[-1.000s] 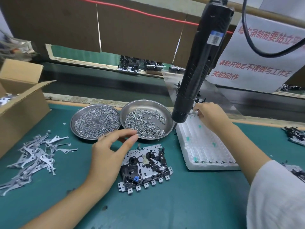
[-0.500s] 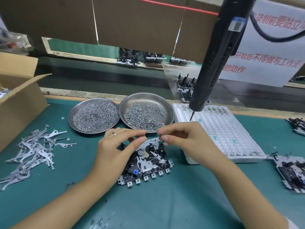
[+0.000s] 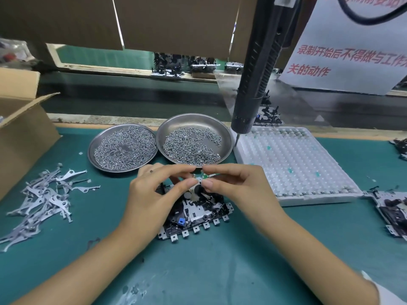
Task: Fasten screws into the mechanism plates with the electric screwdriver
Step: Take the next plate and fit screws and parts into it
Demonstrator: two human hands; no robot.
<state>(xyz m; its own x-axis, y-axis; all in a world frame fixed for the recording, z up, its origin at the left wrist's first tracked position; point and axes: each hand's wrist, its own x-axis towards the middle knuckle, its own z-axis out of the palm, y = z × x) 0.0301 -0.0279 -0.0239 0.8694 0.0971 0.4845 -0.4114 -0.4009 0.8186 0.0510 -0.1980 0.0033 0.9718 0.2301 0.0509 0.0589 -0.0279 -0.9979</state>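
Observation:
A mechanism plate [image 3: 198, 219] with black parts and a blue piece lies on the green mat in front of me. My left hand [image 3: 154, 194] and my right hand [image 3: 233, 186] meet just above its far edge, both pinching a small part [image 3: 201, 178] with a green bit between thumb and fingers. The black electric screwdriver [image 3: 257, 69] hangs untouched above the right dish, its bit pointing down near the white tray. Two round steel dishes [image 3: 123, 146] [image 3: 193, 139] behind the plate hold several small screws.
A white foam tray [image 3: 293, 164] of small parts lies to the right. Another mechanism plate [image 3: 389, 210] sits at the right edge. Loose metal levers [image 3: 41, 194] are scattered at the left beside an open cardboard box [image 3: 19, 128]. A conveyor runs behind.
My right hand came from the white tray to the plate and now meets my left hand there. Both now pinch the small part. The view has shifted closer and lower.

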